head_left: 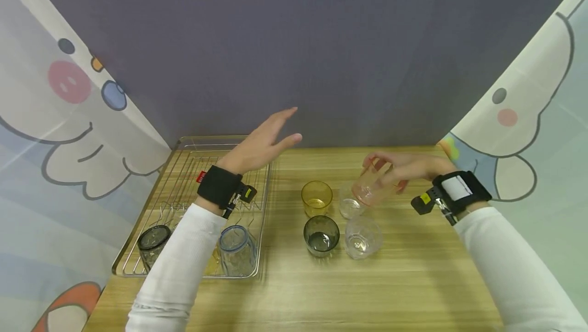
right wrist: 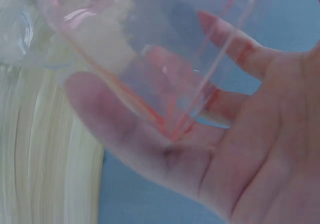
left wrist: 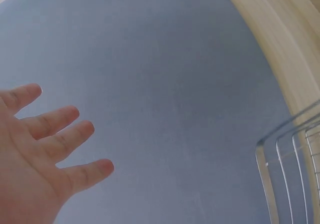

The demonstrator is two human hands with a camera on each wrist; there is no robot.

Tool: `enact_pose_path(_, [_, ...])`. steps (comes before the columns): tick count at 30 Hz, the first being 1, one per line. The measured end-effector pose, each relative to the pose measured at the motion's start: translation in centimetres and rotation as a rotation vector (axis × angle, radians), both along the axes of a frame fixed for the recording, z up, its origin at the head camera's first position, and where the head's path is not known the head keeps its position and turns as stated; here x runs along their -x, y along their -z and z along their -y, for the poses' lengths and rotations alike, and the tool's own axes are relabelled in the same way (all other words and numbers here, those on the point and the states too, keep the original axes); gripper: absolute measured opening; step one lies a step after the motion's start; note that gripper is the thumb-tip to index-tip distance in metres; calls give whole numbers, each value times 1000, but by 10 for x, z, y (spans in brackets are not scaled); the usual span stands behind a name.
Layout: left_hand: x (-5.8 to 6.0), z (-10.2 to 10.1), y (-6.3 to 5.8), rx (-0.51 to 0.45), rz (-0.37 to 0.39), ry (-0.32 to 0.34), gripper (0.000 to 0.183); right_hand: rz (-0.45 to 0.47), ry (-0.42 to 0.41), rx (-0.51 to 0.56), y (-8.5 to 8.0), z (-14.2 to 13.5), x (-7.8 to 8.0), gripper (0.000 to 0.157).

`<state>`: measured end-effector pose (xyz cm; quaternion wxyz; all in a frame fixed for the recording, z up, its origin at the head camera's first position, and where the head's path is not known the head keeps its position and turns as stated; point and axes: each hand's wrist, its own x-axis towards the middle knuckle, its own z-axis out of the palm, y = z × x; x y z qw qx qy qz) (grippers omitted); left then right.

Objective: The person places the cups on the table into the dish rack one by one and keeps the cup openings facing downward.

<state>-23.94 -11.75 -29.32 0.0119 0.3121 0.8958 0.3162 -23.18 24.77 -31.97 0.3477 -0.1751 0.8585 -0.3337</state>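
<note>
My right hand grips a pink-tinted clear glass, tilted, over the right part of the wooden table. In the right wrist view, the thumb lies along one side of the pink glass and fingers show through and behind it. Just below it stands a clear glass, partly overlapped by the pink one. My left hand is held in the air above the back right of a wire rack, holding nothing. Its fingers are spread and straight in the left wrist view.
Beside the clear glass stand an amber glass, a grey glass and another clear glass. In the rack, a dark glass and a bluish glass sit upside down. A grey panel rises behind the table.
</note>
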Motion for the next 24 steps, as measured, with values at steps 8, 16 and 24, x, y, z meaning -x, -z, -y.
enact_pose_path(8, [-8, -29, 6, 110, -78, 45, 90, -83, 8, 106, -2, 7, 0, 62])
enact_pose_path(16, [-18, -54, 17, 198, -59, 97, 89, -97, 57, 236, 5, 18, 1, 62])
enact_pose_path(24, [-24, -69, 36, 256, -42, 97, 82, -98, 67, 393, 8, 30, -1, 57])
